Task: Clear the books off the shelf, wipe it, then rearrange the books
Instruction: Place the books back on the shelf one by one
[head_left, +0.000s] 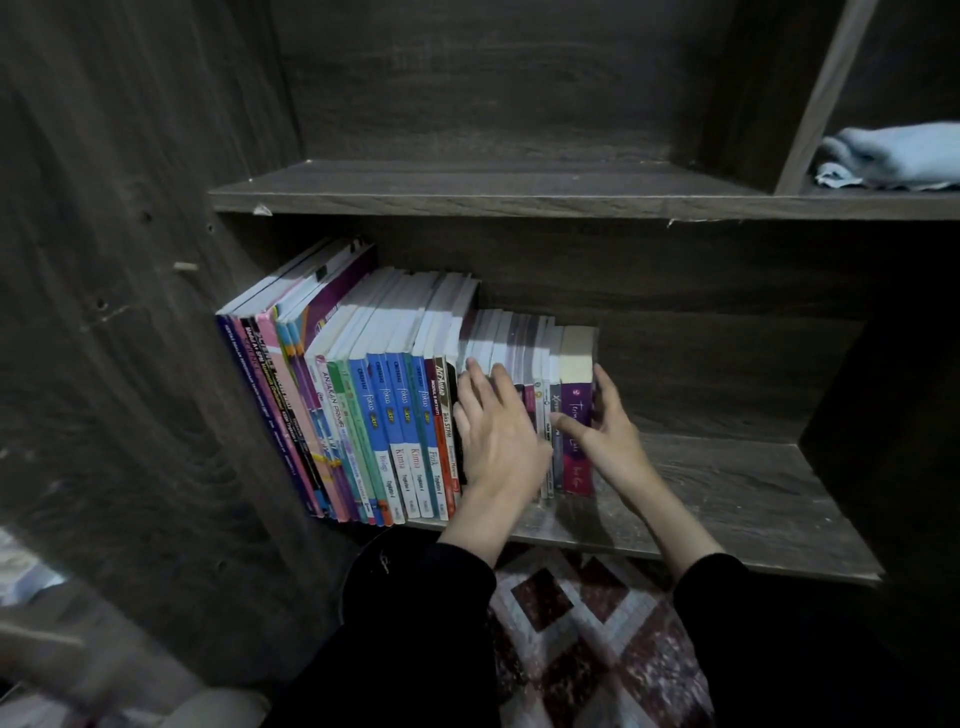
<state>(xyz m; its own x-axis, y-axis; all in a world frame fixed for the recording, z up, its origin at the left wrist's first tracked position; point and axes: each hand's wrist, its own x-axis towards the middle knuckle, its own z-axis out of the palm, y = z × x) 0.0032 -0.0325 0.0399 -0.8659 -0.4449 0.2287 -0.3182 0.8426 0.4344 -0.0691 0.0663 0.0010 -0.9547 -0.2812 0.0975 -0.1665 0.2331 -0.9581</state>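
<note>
At the left end of the dark wooden lower shelf (727, 493), tall colourful study books (374, 415) stand tightly together against the left wall, with their spines toward the front edge. Just to their right stand shorter thin paperbacks (519, 343). The left hand (493, 431) lies flat on the spines of these, fingers straight and a little spread, holding nothing. The last book in the row is a thick purple paperback (576, 415). It stands upright, with its long axis vertical. The right hand (608, 431) is clamped on it, with the thumb across the spine and the fingers round the right cover. This book is directly under the right hand, so I judge that hand should pull it straight toward the front edge, while the left hand can steady the neighbours. A light blue folded cloth (893, 156) lies in the upper right compartment.
</note>
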